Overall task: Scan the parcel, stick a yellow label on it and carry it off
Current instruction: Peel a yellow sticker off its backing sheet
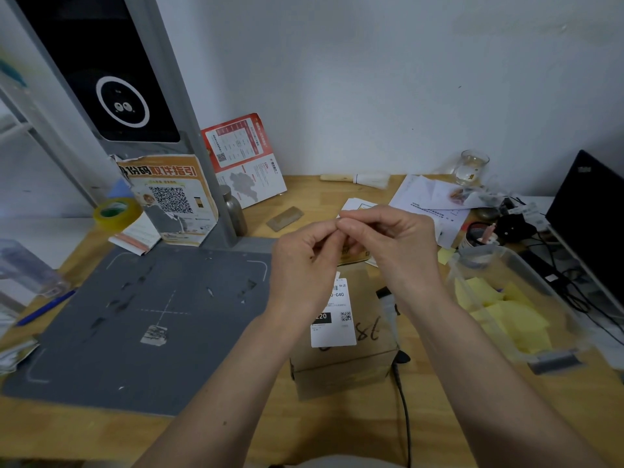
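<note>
Now held pinched between both hands (pixel 305 261) (pixel 391 244), fingertips meeting above the parcel (pixel 344 336), something small; likely a yellow label being peeled, though mostly hidden. Parcel seen resting on the desk (pixel 337 430), just right of the grey scan mat (pixel 135 315), near the tub of yellow labels (pixel 506 309). Best peeled slowly from one corner, kept flat, then pressed on bare cardboard beside the white label (pixel 332 315).
</note>
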`<control>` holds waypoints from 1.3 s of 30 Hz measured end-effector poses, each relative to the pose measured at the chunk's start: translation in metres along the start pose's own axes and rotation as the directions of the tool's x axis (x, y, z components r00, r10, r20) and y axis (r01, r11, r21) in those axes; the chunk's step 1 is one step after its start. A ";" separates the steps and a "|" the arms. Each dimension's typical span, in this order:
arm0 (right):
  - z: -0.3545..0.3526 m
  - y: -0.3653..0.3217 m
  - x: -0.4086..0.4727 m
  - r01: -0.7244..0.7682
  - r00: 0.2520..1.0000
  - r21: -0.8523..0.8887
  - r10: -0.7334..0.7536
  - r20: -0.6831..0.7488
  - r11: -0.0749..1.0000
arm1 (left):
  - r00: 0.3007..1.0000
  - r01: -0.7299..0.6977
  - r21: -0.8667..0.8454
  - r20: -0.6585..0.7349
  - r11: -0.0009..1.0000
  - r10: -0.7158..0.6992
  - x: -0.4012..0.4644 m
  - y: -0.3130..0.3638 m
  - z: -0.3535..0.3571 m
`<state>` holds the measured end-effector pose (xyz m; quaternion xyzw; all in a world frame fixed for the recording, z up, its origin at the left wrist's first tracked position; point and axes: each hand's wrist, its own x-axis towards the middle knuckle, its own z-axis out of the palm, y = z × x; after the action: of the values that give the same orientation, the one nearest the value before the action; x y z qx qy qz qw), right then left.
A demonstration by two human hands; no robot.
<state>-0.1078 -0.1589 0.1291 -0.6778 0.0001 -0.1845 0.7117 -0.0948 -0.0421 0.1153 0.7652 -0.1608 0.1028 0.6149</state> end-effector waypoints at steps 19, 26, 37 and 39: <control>-0.003 0.000 0.001 -0.014 0.997 -0.035 0.016 0.071 0.999 | 0.999 0.038 -0.020 0.006 0.999 -0.038 -0.001 0.004 -0.001; -0.003 0.000 -0.001 -0.036 0.999 -0.001 0.036 0.026 0.999 | 1.000 0.005 0.026 0.005 1.000 -0.006 -0.003 0.000 0.001; -0.001 0.001 0.001 -0.103 0.995 0.039 0.103 -0.006 0.994 | 0.999 0.051 -0.046 -0.004 0.998 -0.051 -0.002 0.002 0.003; -0.001 0.001 0.001 -0.107 0.994 0.036 0.108 -0.006 0.994 | 1.000 0.029 -0.024 -0.006 0.999 -0.030 -0.002 0.001 0.003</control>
<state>-0.1069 -0.1601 0.1279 -0.6634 0.0362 -0.1486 0.7325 -0.0972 -0.0445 0.1150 0.7596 -0.1487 0.0943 0.6261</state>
